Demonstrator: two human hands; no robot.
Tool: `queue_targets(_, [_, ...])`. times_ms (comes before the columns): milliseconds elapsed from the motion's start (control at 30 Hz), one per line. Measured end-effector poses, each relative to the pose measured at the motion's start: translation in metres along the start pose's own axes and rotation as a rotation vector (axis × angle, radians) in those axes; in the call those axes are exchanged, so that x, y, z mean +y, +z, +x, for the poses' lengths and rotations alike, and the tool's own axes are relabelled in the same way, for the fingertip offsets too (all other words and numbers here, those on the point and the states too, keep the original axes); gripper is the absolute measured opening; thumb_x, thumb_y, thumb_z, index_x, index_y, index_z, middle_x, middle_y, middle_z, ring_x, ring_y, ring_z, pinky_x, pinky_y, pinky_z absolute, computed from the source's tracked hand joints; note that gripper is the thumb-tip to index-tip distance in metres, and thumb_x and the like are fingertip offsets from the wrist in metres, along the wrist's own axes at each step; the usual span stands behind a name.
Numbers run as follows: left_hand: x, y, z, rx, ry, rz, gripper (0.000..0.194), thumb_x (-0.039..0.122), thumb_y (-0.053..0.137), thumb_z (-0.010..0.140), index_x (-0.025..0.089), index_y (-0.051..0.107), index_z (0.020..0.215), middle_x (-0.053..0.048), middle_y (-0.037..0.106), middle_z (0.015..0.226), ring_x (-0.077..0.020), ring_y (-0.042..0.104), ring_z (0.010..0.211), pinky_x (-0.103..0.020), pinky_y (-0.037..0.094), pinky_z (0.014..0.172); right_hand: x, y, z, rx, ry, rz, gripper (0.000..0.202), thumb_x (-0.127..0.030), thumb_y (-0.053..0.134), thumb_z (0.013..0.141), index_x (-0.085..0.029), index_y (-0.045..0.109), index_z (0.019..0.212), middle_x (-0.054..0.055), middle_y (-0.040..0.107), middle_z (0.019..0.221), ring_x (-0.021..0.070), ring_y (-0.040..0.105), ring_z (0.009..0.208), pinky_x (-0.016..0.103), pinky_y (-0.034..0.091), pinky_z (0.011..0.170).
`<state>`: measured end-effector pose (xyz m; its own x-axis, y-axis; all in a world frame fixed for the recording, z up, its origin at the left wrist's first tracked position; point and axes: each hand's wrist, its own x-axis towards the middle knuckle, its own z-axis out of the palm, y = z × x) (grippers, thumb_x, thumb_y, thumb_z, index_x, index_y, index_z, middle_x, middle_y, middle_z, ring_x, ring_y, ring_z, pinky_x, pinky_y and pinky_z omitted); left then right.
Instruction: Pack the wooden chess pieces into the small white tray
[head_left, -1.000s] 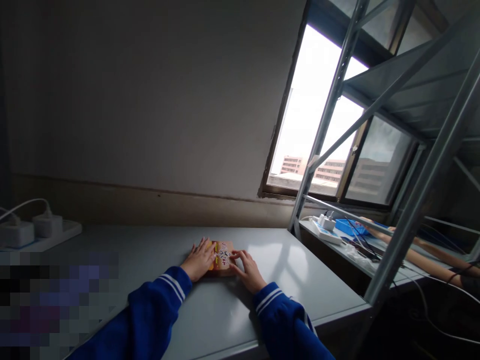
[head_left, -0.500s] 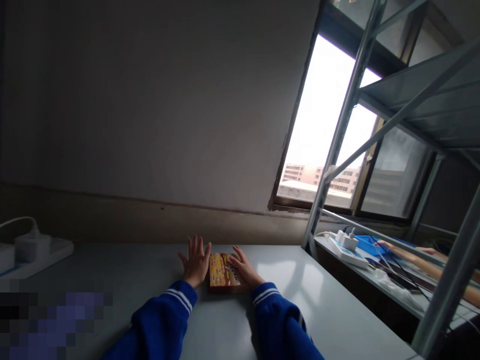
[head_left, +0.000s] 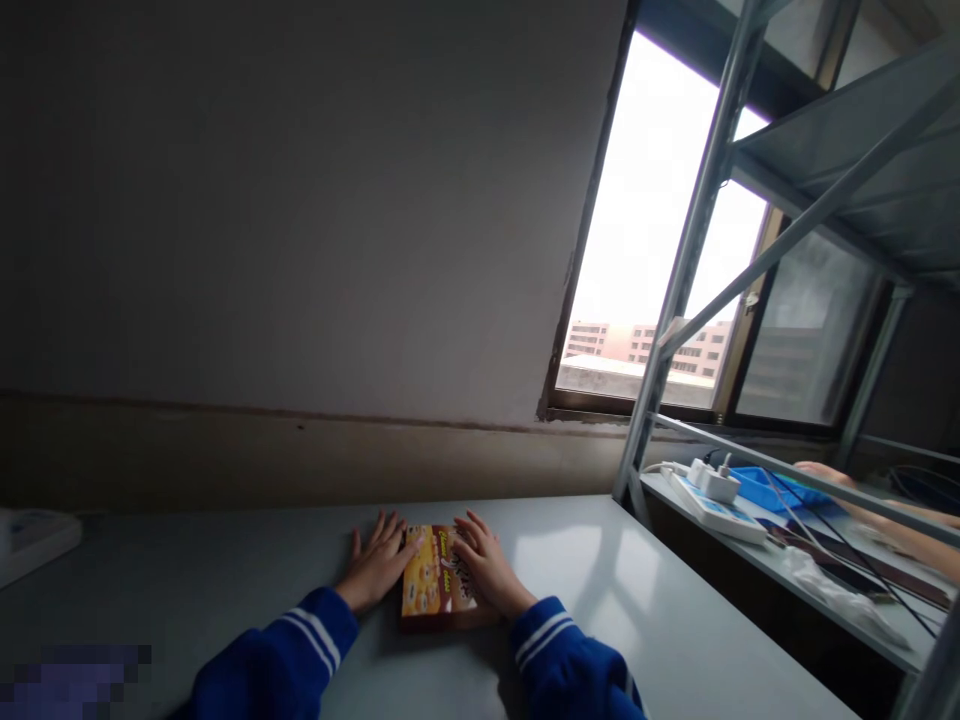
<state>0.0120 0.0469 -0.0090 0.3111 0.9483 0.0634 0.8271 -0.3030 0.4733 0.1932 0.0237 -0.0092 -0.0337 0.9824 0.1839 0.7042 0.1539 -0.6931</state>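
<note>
A yellow and dark red box (head_left: 429,588) with printed lettering lies flat on the grey table (head_left: 592,570), between my two hands. My left hand (head_left: 375,565) is spread at the box's left side, its fingertips at the upper left edge. My right hand (head_left: 487,565) rests over the right part of the box, fingers apart and pointing forward, covering some of the print. Neither hand is closed around the box.
A metal rack (head_left: 686,255) stands at the right before a window. Beyond it, a second table holds a white power strip (head_left: 716,508), a blue tray (head_left: 772,488) and cables, near another person's arm (head_left: 885,515). A white object (head_left: 37,540) sits far left.
My left hand has come down and turned inward to the box's left edge. The box appears lower in the view, and my right hand still lies over its right part.
</note>
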Motion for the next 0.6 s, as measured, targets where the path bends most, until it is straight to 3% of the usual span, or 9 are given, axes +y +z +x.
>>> queue_targets(133, [-0.001, 0.003, -0.008, -0.014, -0.021, 0.015, 0.059, 0.044, 0.022, 0.084, 0.011, 0.032, 0.133, -0.012, 0.018, 0.143, -0.0251, 0.004, 0.133, -0.053, 0.002, 0.106, -0.001, -0.006, -0.011, -0.132, -0.031, -0.007, 0.055, -0.03, 0.046, 0.082, -0.02, 0.03, 0.133, 0.011, 0.025, 0.141, 0.0225, 0.018, 0.131, 0.051, 0.003, 0.106])
queue_targets(267, [-0.013, 0.02, -0.02, 0.026, 0.061, 0.164, 0.048, 0.028, 0.029, 0.084, 0.015, 0.04, 0.129, -0.012, 0.021, 0.141, -0.0269, 0.011, 0.132, -0.051, 0.008, 0.106, -0.001, -0.005, -0.029, -0.155, -0.056, 0.031, 0.053, -0.031, 0.048, 0.08, -0.019, 0.034, 0.131, 0.011, 0.024, 0.141, 0.0243, 0.019, 0.131, 0.049, 0.002, 0.107])
queue_targets(433, [-0.045, 0.051, -0.013, 0.258, 0.253, 0.253, 0.043, 0.021, 0.029, 0.084, 0.02, 0.048, 0.123, -0.013, 0.034, 0.137, -0.0288, 0.023, 0.13, -0.054, 0.024, 0.101, -0.015, -0.008, -0.045, -0.149, -0.027, 0.045, 0.052, -0.032, 0.046, 0.081, -0.015, 0.036, 0.129, 0.012, 0.023, 0.141, 0.0234, 0.016, 0.131, 0.043, 0.008, 0.109])
queue_targets(500, [-0.054, 0.057, -0.007, 0.314, 0.291, 0.23, 0.041, 0.022, 0.031, 0.084, 0.021, 0.051, 0.12, -0.012, 0.039, 0.135, -0.029, 0.025, 0.129, -0.055, 0.025, 0.1, -0.02, -0.01, -0.047, -0.165, 0.002, 0.053, 0.052, -0.031, 0.046, 0.082, -0.013, 0.036, 0.129, 0.013, 0.02, 0.142, 0.0236, 0.013, 0.132, 0.042, 0.007, 0.109])
queue_targets(600, [-0.051, 0.05, -0.006, 0.268, 0.252, -0.01, 0.041, 0.033, 0.034, 0.084, 0.022, 0.05, 0.12, -0.011, 0.041, 0.134, -0.0293, 0.025, 0.129, -0.056, 0.023, 0.101, -0.021, -0.008, -0.047, -0.136, -0.003, 0.093, 0.05, -0.026, 0.046, 0.082, -0.013, 0.036, 0.129, 0.013, 0.019, 0.143, 0.024, 0.009, 0.133, 0.042, 0.007, 0.109])
